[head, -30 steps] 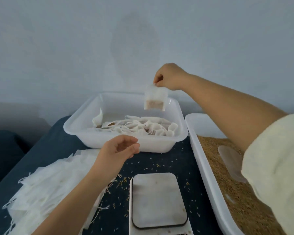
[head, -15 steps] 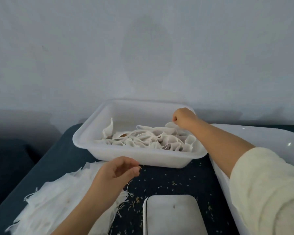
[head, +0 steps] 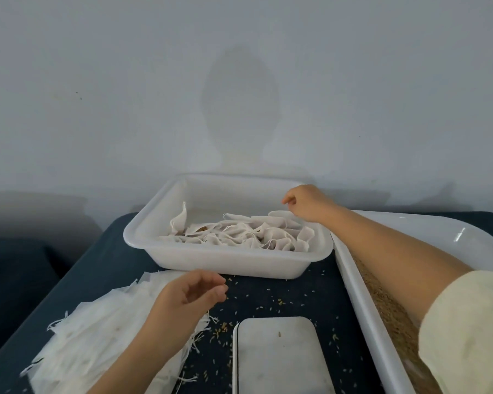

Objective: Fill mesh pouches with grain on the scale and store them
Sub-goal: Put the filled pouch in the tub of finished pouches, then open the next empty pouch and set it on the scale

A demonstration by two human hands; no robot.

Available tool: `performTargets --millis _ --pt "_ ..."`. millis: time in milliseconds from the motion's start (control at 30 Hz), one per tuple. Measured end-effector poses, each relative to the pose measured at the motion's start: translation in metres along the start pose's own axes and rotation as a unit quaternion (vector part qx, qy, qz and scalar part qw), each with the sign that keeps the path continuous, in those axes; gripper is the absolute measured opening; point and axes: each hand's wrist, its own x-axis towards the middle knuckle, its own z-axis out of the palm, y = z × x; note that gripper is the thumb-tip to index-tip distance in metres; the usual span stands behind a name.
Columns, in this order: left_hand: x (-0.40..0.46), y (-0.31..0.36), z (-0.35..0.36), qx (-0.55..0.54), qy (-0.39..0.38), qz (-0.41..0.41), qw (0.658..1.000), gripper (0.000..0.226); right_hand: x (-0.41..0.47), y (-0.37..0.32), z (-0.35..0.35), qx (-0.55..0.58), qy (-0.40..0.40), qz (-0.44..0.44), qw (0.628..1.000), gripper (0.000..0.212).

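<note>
A white storage bin (head: 211, 260) stands at the back of the table with several filled mesh pouches (head: 239, 234) heaped in it. My right hand (head: 305, 203) hovers over the bin's right end, fingers loosely curled, holding nothing. My left hand (head: 194, 294) hangs above a pile of flat empty pouches (head: 97, 331) at the front left, fingers apart and empty. The grey scale (head: 279, 356) sits bare at the front middle, with a single grain on it. A long white tray (head: 362, 297) on the right holds brown grain (head: 387, 311), partly hidden by my right arm.
Loose grains (head: 268, 297) are scattered on the dark blue table surface between the bin and the scale. A plain grey wall (head: 239, 95) rises right behind the bin. The table's left edge (head: 54, 285) falls away to dark floor.
My right hand lowered the filled pouch into the bin, let go of it and now lifts slightly, empty. My left hand stayed over the empty pouches. The view tilted up.
</note>
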Motion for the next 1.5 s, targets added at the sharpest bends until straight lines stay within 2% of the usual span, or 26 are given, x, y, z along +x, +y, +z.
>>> performTargets --millis 200,300,433,533,667,833,933,1033,1133,1233,1300,1400,1500 --pt "-0.030 -0.003 -0.001 0.070 -0.015 0.002 0.997 0.018 -0.053 -0.044 -0.021 0.065 0.002 -0.080 0.995 0.025" --pt "-0.048 -0.007 -0.004 0.112 -0.024 0.006 0.993 0.020 -0.084 -0.074 -0.021 0.079 -0.024 -0.134 0.988 0.022" --pt "-0.068 -0.011 -0.013 0.182 -0.015 0.025 0.983 0.024 -0.120 -0.114 -0.006 0.041 -0.080 -0.197 0.976 0.022" --pt "-0.085 -0.017 -0.023 0.273 0.006 0.069 0.959 0.024 -0.140 -0.138 0.011 0.027 -0.122 -0.222 0.967 0.021" --pt "-0.099 -0.033 -0.038 0.385 0.062 0.099 0.915 0.019 -0.151 -0.160 0.036 0.025 -0.182 -0.208 0.961 0.025" --pt "-0.103 -0.055 -0.058 0.465 0.104 0.068 0.876 0.040 -0.149 -0.181 0.067 -0.015 -0.221 -0.206 0.953 0.043" --pt "-0.103 -0.063 -0.064 0.486 0.104 0.055 0.866 0.046 -0.146 -0.190 0.088 -0.054 -0.236 -0.213 0.947 0.052" --pt "-0.103 -0.066 -0.066 0.484 0.114 0.061 0.865 0.045 -0.143 -0.196 0.102 -0.051 -0.235 -0.209 0.948 0.051" --pt "-0.100 -0.067 -0.071 0.473 0.135 0.074 0.868 0.039 -0.144 -0.201 0.109 0.011 -0.228 -0.210 0.951 0.043" --pt "-0.092 -0.070 -0.078 0.487 0.127 0.075 0.861 0.027 -0.146 -0.206 0.112 0.020 -0.199 -0.245 0.949 0.036" --pt "-0.088 -0.071 -0.081 0.491 0.125 0.073 0.859 0.019 -0.147 -0.208 0.114 0.016 -0.207 -0.263 0.942 0.039" --pt "-0.081 -0.070 -0.082 0.472 0.139 0.063 0.869 0.020 -0.148 -0.209 0.116 0.005 -0.215 -0.277 0.936 0.044" --pt "-0.074 -0.071 -0.083 0.429 0.168 0.051 0.886 0.020 -0.151 -0.210 0.116 0.019 -0.193 -0.281 0.940 0.032"
